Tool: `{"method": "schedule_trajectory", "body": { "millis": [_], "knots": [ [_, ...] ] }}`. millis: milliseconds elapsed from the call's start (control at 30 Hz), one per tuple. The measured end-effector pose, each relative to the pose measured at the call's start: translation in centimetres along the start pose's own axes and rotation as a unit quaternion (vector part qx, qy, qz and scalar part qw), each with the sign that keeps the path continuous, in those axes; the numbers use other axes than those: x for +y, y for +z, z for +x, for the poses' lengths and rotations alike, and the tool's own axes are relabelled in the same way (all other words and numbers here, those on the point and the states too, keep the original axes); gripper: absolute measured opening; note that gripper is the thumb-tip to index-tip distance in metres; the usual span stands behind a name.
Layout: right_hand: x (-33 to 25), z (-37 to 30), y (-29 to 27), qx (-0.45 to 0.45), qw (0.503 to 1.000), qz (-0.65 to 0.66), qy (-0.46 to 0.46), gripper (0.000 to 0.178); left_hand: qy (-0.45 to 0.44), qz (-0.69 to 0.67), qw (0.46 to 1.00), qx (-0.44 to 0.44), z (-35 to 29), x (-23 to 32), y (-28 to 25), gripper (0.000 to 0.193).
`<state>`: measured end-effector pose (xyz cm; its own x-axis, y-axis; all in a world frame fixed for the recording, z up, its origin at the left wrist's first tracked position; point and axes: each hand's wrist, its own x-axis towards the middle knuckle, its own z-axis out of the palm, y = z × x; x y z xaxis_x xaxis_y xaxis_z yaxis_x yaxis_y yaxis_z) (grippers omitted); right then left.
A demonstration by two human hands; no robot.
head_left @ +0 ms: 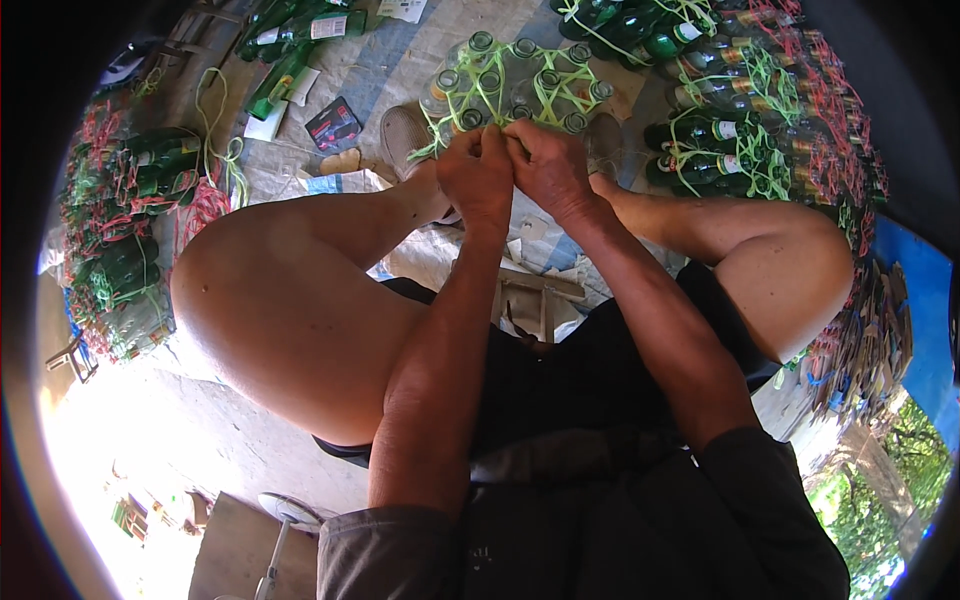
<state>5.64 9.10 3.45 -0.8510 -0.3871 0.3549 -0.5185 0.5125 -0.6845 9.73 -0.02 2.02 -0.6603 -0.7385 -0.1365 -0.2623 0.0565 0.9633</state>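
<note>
Between my feet stands a bundle of clear glass bottles (522, 92), upright and laced together around their necks with light green plastic twine (562, 97). At the near side of the bundle, my left hand (476, 178) pinches the twine with its fingers closed. Close beside it, almost touching, my right hand (548, 168) is also closed on the twine, thumb and fingertips together. The exact shape of the twine between the fingertips is too small to make out.
Green bottles tied with green twine (705, 145) lie stacked at the right, beside bundles in red twine (815, 120). More green bottles (300, 35) lie at the far left. A dark printed packet (333, 125) rests on the floor sheet near my left shoe (403, 138).
</note>
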Motion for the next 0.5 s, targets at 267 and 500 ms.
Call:
{"method": "schedule_trajectory", "body": {
  "millis": [267, 500],
  "knots": [
    [-0.3, 0.0, -0.1, 0.022, 0.999, 0.019, -0.018, 0.011, -0.123, -0.109, 0.986, -0.038, 0.1, 0.4, -0.7, 0.024],
    [-0.1, -0.2, 0.1, 0.014, 0.999, 0.033, 0.001, 0.006, -0.22, -0.206, 0.95, -0.084, 0.0, 2.4, -1.2, 0.021]
  ]
}}
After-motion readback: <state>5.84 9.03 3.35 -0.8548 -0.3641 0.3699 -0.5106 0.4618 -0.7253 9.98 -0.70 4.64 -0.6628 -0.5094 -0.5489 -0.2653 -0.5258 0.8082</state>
